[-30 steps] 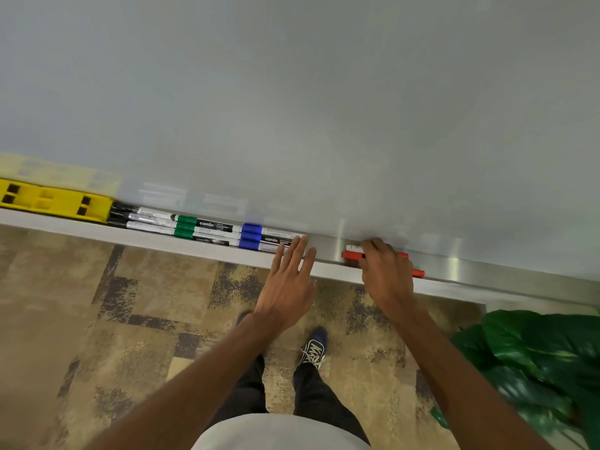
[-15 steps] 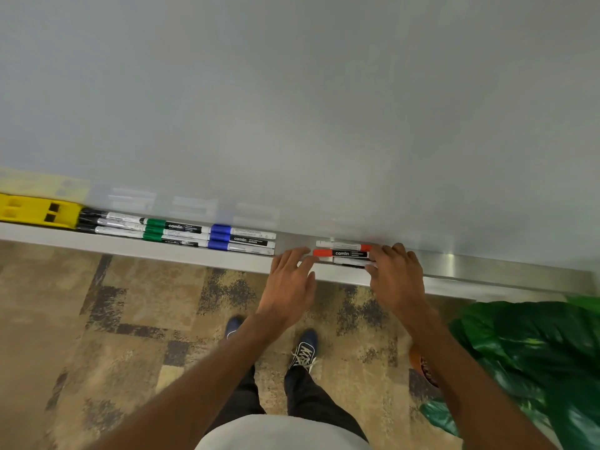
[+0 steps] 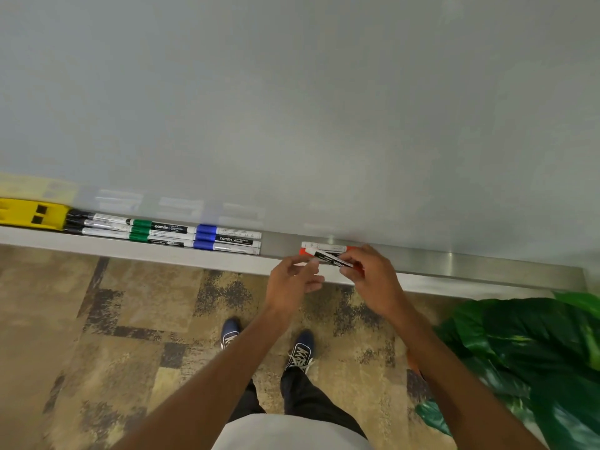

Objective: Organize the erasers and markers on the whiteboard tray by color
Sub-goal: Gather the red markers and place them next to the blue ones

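Head view, looking down along a whiteboard (image 3: 292,108) and its metal tray (image 3: 470,264), read from nine o'clock to three o'clock.

(a) At nine o'clock, at the tray's far left, lies a yellow eraser (image 3: 32,216).

(b) Just beside the eraser, toward three o'clock, three groups of markers lie lengthwise on the tray, end to end: black markers (image 3: 97,224), then green markers (image 3: 159,233), then blue markers (image 3: 227,240). Each group is stacked from the board toward the tray's front lip.

(c) A bare stretch of tray separates the blue markers from the hands near the centre.

(d) The left hand (image 3: 292,284) has its fingers loosely curled, with the fingertips at the white end of a red marker (image 3: 328,257). It cannot be told whether they grip it.

(e) The right hand (image 3: 373,280) pinches the same red marker at its capped end. The marker is tilted, its white end toward ten o'clock, just above the tray.

(f) Behind it, toward twelve o'clock, a second red marker (image 3: 324,245) lies flat against the board.

(g) At four o'clock stands a leafy plant (image 3: 535,352). At six o'clock are the person's shoes (image 3: 300,352) on patterned carpet (image 3: 113,319).
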